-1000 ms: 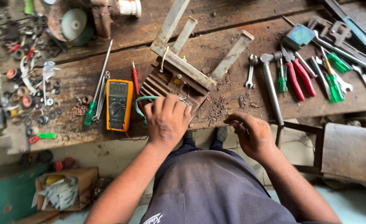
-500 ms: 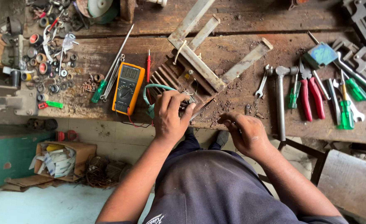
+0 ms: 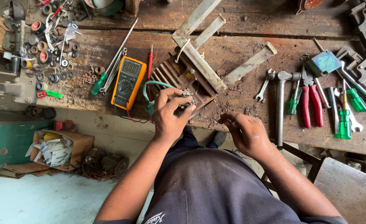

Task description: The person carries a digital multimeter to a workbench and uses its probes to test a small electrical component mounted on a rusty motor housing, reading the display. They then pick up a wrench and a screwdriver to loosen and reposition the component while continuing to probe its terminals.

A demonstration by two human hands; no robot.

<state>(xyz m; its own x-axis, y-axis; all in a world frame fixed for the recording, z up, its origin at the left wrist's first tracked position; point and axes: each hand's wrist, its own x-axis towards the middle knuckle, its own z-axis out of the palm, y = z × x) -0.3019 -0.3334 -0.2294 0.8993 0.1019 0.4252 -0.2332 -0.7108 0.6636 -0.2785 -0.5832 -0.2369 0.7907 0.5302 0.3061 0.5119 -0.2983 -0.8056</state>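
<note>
My left hand (image 3: 169,115) pinches a small metal part with green wire (image 3: 154,85) at the near edge of a rusty finned metal assembly (image 3: 178,74) on the wooden workbench (image 3: 241,25). My right hand (image 3: 244,133) rests loosely curled at the bench's front edge, to the right of the assembly, with nothing seen in it. An orange multimeter (image 3: 128,82) lies just left of my left hand, a red probe (image 3: 150,62) beside it. Long metal bars (image 3: 199,41) are fixed across the assembly.
Right of my hands lie a spanner (image 3: 264,85), a hammer (image 3: 280,108), red-handled pliers (image 3: 310,103) and green screwdrivers (image 3: 345,118). Several washers and small rings (image 3: 46,49) are scattered at the left. A cardboard box of scraps (image 3: 56,149) sits on the floor.
The view has shifted a little right and closer. My left hand has curled its fingers tighter on the small part. My right hand has stayed near the bench edge.
</note>
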